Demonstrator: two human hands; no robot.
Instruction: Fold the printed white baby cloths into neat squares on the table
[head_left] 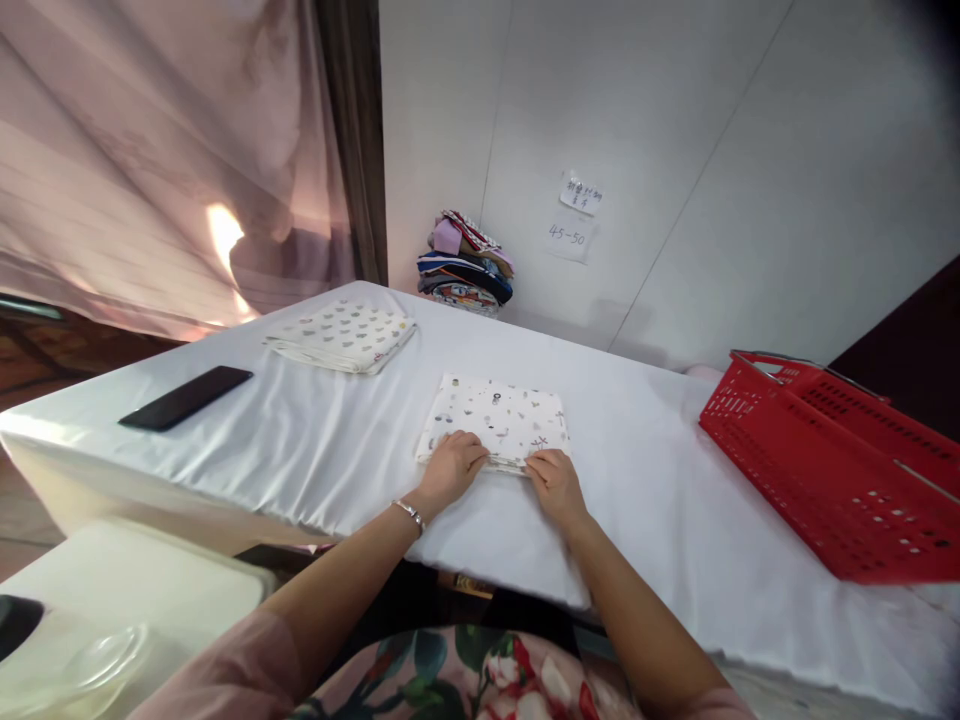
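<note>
A white cloth (pixel 499 410) with small printed figures lies folded into a flat rectangle on the table in front of me. My left hand (pixel 453 462) grips its near edge left of the middle, fingers curled over the fabric. At the near right corner, my right hand (pixel 553 480) pinches the same edge. Thumbs are mostly hidden from view. Farther back on the left rests another folded white cloth (pixel 343 335), printed with rows of grey shapes; neither hand touches it.
A white sheet (pixel 637 480) covers the table. A black phone-like slab (pixel 187 397) lies at the left, a red basket (pixel 810 450) stands at the right. Stacked folded fabrics (pixel 466 265) sit by the wall beyond the far edge. Below left is a white stool-like surface (pixel 150 580).
</note>
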